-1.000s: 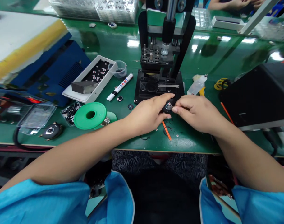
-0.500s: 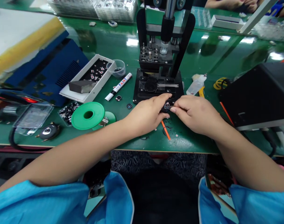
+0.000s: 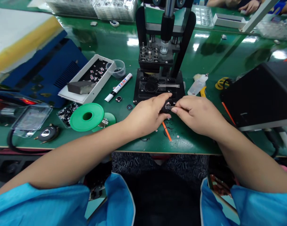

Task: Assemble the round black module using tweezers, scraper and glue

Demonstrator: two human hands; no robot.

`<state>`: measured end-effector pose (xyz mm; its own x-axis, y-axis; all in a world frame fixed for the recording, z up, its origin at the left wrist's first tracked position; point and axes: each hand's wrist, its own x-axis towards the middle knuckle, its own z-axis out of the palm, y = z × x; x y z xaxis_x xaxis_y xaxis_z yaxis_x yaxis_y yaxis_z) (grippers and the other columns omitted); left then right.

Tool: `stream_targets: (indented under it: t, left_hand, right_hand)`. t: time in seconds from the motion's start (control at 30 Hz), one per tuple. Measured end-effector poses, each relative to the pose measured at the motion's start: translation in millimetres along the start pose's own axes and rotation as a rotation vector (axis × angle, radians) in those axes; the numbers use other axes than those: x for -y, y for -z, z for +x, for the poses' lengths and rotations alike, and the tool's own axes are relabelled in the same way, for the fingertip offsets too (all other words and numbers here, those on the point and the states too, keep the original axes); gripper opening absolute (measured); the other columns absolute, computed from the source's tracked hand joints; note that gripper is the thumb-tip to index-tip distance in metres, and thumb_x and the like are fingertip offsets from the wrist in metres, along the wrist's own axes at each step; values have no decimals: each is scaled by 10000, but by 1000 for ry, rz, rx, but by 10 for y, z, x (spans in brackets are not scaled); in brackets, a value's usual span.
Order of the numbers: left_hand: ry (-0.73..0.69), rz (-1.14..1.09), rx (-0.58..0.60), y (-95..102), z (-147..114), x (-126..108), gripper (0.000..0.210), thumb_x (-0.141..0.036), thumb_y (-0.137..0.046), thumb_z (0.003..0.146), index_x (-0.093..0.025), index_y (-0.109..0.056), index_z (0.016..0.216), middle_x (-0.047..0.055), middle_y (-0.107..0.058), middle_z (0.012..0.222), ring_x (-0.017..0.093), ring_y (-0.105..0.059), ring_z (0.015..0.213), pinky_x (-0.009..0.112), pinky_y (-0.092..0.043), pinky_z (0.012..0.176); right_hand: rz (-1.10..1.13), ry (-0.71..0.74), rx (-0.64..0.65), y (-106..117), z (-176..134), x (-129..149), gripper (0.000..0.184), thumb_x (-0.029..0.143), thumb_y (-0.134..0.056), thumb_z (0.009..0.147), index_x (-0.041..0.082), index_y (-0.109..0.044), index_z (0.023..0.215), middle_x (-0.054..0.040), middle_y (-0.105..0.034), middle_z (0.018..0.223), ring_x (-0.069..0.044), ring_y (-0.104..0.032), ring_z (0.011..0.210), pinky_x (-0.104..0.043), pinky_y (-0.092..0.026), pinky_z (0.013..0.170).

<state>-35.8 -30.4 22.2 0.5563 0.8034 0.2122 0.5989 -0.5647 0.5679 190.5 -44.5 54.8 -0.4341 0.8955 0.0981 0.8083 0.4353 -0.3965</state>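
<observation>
Between thumb and fingers, my left hand (image 3: pixel 147 114) grips a small black round part (image 3: pixel 167 106) with pale dots on its face. My right hand (image 3: pixel 196 113) is closed in a pinch on a thin metal blade (image 3: pixel 172 107), whose end reaches the face of the black part. What kind of blade it is, I cannot make out. Just behind both hands stands a black hand press (image 3: pixel 159 81), with a pale metal strip (image 3: pixel 168 85) lying on its base. An orange stick (image 3: pixel 166 131) and small dark scraps lie on the green table below the hands.
To the left are a paint marker (image 3: pixel 118 87), a white box (image 3: pixel 89 78) of small parts, a green spool (image 3: pixel 87 116) and a tape measure (image 3: pixel 48 133). A squeeze bottle (image 3: pixel 198 85) and a black box (image 3: pixel 258 94) stand right. Another person's hands (image 3: pixel 249 6) are at the far side.
My hands keep their hold on the black part and the blade, with hardly any movement. The view has shifted slightly. Across the table, the other person's hands have moved.
</observation>
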Motion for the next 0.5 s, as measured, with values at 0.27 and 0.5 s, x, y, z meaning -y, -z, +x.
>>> stream_targets:
  t: [0.27, 0.5]
  left_hand:
    - [-59, -62, -10, 44, 0, -4, 661, -140, -787, 995, -152, -577, 1621, 160, -695, 1647, 313, -702, 1517, 481, -587, 1289]
    - [-68, -168, -46, 54, 20, 2, 658, -167, -800, 977, -146, -591, 1601, 131, -727, 1604, 301, -719, 1486, 453, -595, 1280]
  right_hand:
    - [350, -192, 122, 124, 52, 9, 374, 366, -710, 1031, 215, -658, 693, 43, -548, 626, -136, -476, 626, -332, -337, 639]
    - [429, -232, 144, 131, 59, -25, 343, 395, -708, 1019, 204, -691, 735, 34, -576, 657, -130, -484, 642, -320, -336, 632]
